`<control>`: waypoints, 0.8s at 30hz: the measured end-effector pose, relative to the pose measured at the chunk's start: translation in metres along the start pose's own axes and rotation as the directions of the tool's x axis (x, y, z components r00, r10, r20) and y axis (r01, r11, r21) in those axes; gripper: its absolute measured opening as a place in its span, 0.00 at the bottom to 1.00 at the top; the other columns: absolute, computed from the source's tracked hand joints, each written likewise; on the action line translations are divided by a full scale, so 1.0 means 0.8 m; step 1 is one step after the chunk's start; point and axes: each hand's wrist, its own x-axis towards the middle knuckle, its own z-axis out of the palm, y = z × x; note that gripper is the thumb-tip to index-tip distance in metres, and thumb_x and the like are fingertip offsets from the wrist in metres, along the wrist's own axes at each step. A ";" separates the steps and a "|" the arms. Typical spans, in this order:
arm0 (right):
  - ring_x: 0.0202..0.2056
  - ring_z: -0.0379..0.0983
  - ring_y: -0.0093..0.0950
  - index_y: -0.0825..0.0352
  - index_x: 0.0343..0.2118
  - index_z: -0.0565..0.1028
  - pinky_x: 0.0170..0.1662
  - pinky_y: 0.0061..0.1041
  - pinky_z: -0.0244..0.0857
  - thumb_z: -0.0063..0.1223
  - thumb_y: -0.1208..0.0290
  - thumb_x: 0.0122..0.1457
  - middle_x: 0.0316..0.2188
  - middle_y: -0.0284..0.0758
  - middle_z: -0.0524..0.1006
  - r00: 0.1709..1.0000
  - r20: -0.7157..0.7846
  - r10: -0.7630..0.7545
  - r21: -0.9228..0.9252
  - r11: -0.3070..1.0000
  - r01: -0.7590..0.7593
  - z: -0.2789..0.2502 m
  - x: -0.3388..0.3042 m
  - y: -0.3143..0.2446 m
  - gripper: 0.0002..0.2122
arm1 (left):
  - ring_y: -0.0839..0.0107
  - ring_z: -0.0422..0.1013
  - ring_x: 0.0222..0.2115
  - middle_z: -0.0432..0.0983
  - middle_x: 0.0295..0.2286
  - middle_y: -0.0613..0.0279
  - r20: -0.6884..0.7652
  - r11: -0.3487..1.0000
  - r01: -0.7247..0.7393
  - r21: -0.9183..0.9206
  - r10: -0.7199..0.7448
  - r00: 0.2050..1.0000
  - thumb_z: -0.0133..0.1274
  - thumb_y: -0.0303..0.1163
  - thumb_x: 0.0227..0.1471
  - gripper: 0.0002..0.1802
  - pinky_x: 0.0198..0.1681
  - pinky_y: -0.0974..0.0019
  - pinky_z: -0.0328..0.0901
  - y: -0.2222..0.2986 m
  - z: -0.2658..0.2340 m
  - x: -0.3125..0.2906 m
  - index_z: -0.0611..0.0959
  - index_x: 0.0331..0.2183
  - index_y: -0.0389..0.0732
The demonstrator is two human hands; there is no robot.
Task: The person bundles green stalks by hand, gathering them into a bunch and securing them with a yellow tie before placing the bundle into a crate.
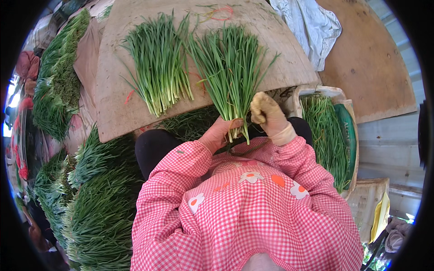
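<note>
My left hand (218, 133) is closed around the pale stem ends of a bunch of garlic chives (229, 67). The leaves fan away from me over the wooden board (113, 101). My right hand (270, 116) wears a pale, soiled glove and hovers just right of the stems. Its fingers are curled, and whatever they may hold is hidden. Left of the held bunch, a second bunch of chives (158, 63) lies on the board, stems toward me. A thin red tie (129, 96) shows beside its stems.
Large heaps of chives (101, 212) lie at lower left, with more greens (56, 86) farther up. A foam box (355, 149) of chives stands right of my knee. White cloth (312, 27) drapes over the board's far right edge. More red ties (221, 12) lie at the back.
</note>
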 end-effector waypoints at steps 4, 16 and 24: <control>0.10 0.51 0.13 0.61 0.26 0.66 0.16 0.13 0.47 0.49 0.60 0.56 0.16 0.25 0.64 0.998 0.039 -0.045 0.121 0.992 0.040 0.030 -0.028 -0.064 0.11 | 0.73 0.71 0.30 0.72 0.33 0.65 -0.039 0.999 0.016 -0.033 -0.017 0.999 0.57 0.29 0.43 0.23 0.33 0.70 0.70 -0.003 -0.005 0.002 0.71 0.43 0.40; 0.20 0.62 0.20 0.64 0.25 0.65 0.25 0.23 0.59 0.55 0.67 0.51 0.16 0.30 0.63 0.972 -0.020 -0.236 -0.987 -0.150 -0.056 0.008 0.013 0.028 0.10 | 0.74 0.69 0.38 0.70 0.38 0.66 -0.070 0.994 -0.081 0.071 0.086 0.994 0.58 0.22 0.40 0.31 0.40 0.69 0.66 -0.006 0.020 0.008 0.66 0.48 0.41; 0.10 0.53 0.12 0.61 0.24 0.65 0.17 0.14 0.48 0.52 0.64 0.55 0.12 0.24 0.60 0.995 0.083 0.053 0.032 0.998 -0.056 -0.001 -0.013 -0.018 0.10 | 0.76 0.70 0.32 0.71 0.34 0.67 -0.026 0.999 -0.038 0.035 0.039 0.999 0.58 0.30 0.44 0.24 0.34 0.71 0.68 -0.011 0.008 0.009 0.70 0.44 0.41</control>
